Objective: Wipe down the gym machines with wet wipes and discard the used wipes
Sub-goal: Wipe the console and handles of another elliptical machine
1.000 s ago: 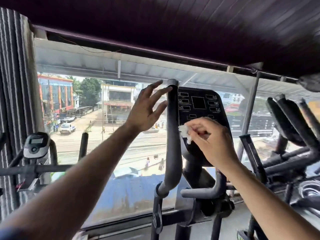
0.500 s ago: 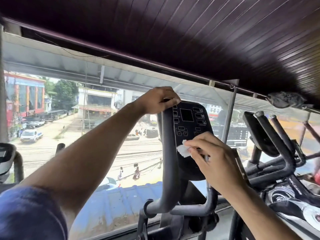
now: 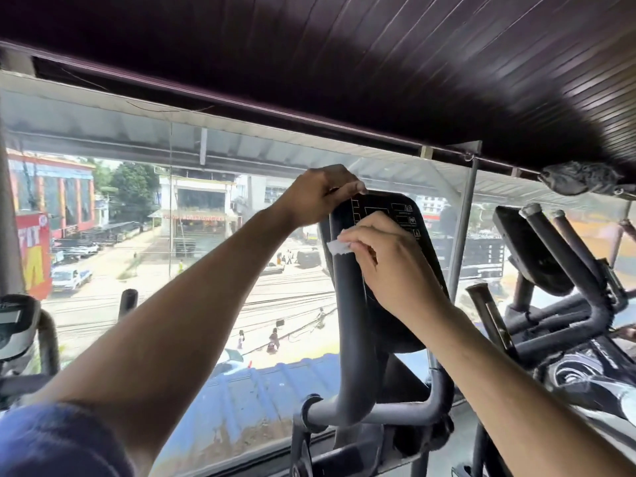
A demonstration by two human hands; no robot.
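Note:
A black cross-trainer stands in front of me with a dark console (image 3: pixel 411 222) and a grey left handlebar (image 3: pixel 349 332) rising beside it. My left hand (image 3: pixel 318 194) grips the top of that handlebar, fingers curled over its end. My right hand (image 3: pixel 385 263) pinches a small white wet wipe (image 3: pixel 338 247) and presses it against the console's left part, close to the handlebar. Much of the console's lower face is hidden behind my right hand.
A second dark cross-trainer (image 3: pixel 564 297) with several raised handles stands close on the right. Another machine with a small grey display (image 3: pixel 15 325) sits at the left edge. A large window (image 3: pixel 192 270) lies straight ahead. The dark slatted ceiling (image 3: pixel 378 70) hangs low overhead.
My left hand went from open beside the handlebar to gripping its top. My right hand slid the wipe up the console, from its lower part towards the button area.

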